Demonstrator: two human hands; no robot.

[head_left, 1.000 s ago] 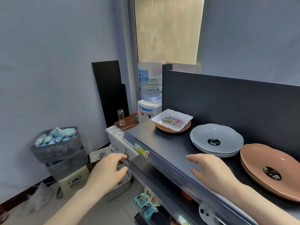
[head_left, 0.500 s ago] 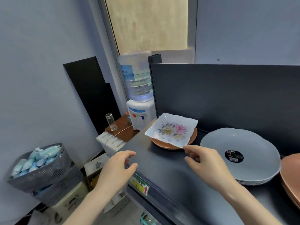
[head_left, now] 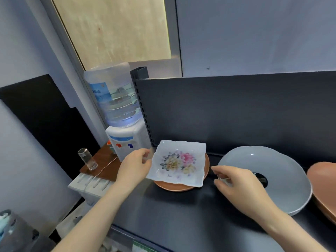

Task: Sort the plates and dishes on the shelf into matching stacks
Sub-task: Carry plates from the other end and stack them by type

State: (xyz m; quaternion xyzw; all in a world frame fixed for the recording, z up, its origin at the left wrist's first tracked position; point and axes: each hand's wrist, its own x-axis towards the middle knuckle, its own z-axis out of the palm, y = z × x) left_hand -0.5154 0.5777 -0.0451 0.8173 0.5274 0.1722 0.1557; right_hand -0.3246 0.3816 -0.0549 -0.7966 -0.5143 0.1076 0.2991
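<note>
Two hands on the job: left hand (head_left: 135, 165) pinches the left edge of the floral dish (head_left: 179, 162), which sits mismatched on a brown plate (head_left: 181, 186) at the shelf's (head_left: 172, 211) left end. Best lift it straight up, level, so the plate below doesn't drag. Right hand (head_left: 234, 180) is loosely curled, empty, at the grey stack's (head_left: 283, 171) near rim. Far right, brown stack (head_left: 323, 179), likely that plate's home. No containers hold anything here.
</note>
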